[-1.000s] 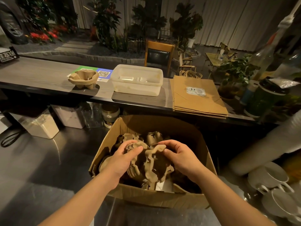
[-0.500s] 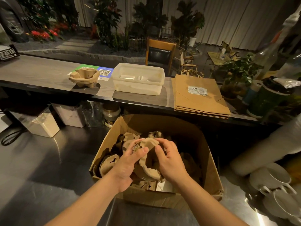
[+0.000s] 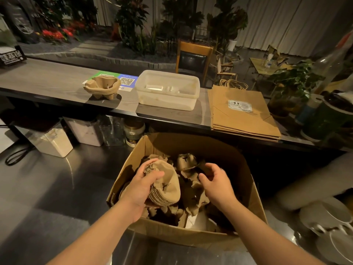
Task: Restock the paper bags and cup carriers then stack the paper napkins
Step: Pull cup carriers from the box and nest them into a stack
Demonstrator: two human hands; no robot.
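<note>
An open cardboard box [image 3: 246,190] on the steel counter holds several loose pulp cup carriers [image 3: 186,161]. My left hand [image 3: 142,185] grips a nested stack of cup carriers [image 3: 166,186] over the box's left half. My right hand [image 3: 217,182] hovers beside it with loosely curled fingers, holding nothing. On the upper counter stand a small stack of cup carriers [image 3: 102,87] at the left and a flat pile of brown paper bags [image 3: 242,113] at the right.
A translucent plastic tub [image 3: 168,90] sits between the carriers and the bags. Jars and containers [image 3: 133,131] line the space under the upper counter. White cups [image 3: 328,217] stand at the right, a potted plant [image 3: 292,87] behind the bags.
Both hands gripped the carrier stack before. Now my right hand has let go and moved right, while my left hand alone holds the stack, shifted to the left.
</note>
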